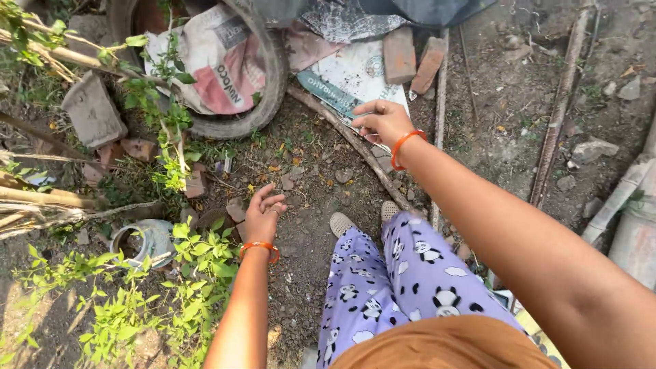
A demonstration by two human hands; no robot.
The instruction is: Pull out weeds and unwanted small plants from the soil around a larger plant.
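Observation:
My right hand [383, 121] reaches forward with an orange bangle on the wrist. Its fingers are pinched together on the lower edge of a white printed sack [355, 72] that lies flat on the dirt. Two red bricks [410, 58] rest on the sack's far side. My left hand [263, 215], also with an orange bangle, hovers open above the bare soil, fingers spread and holding nothing. Below are my legs in purple panda-print trousers [403, 273] and grey shoes [340, 223].
An old tyre [270, 82] holds a pink and white sack [219, 61] at the top left. Long sticks [355, 147] and a rusty rod [557, 109] cross the ground. Green weeds [171, 294], a small round pot [140, 240], stones and pipes [629, 212] lie around.

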